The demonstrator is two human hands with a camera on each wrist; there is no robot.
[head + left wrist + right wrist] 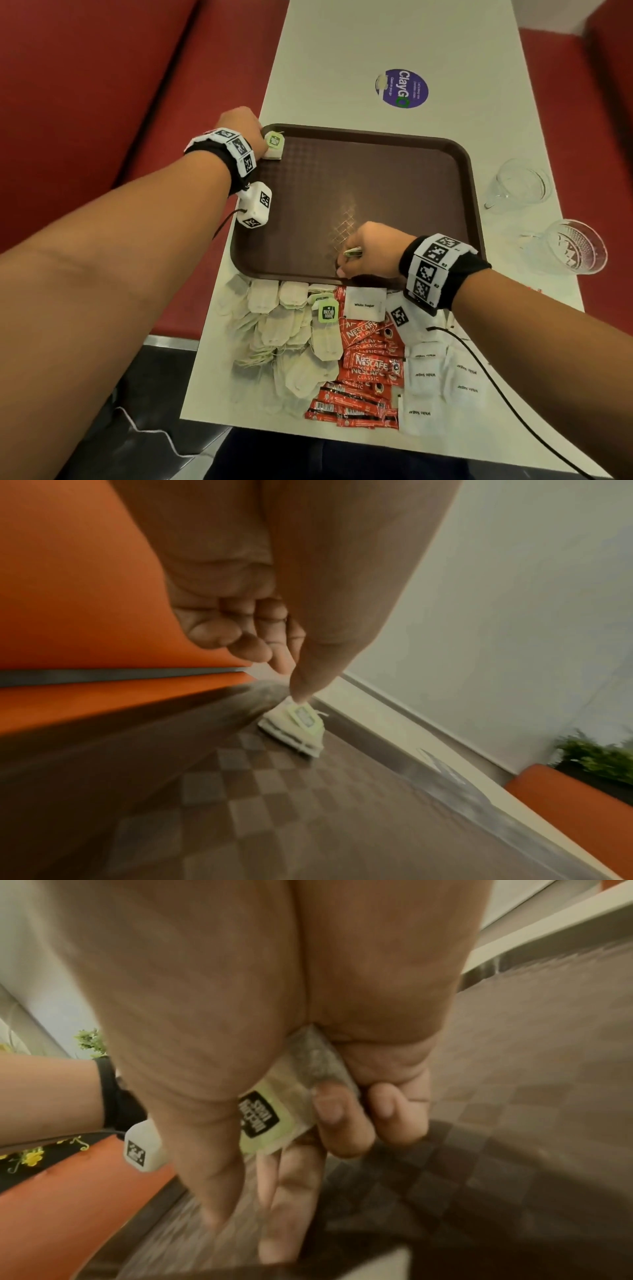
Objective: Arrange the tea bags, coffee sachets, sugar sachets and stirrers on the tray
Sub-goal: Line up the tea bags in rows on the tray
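Observation:
A brown tray (376,192) lies on the white table. In its far left corner sits a small stack of tea bags (274,145) (301,723) topped by a green tag. My left hand (239,126) (291,680) is at that corner; its thumb tip touches the stack and the other fingers are curled away from it. My right hand (363,246) (308,1123) hovers over the tray's near edge, holding a few green-tagged tea bags (352,253) (274,1110) between thumb and fingers. In front of the tray lie heaps of tea bags (284,335), red coffee sachets (366,370) and white sugar sachets (442,380).
Two clear glasses (520,185) (575,246) stand right of the tray. A purple sticker (404,88) is on the table beyond it. Red bench seats (102,102) flank the narrow table. A black cable (496,387) trails from my right wrist across the sugar sachets.

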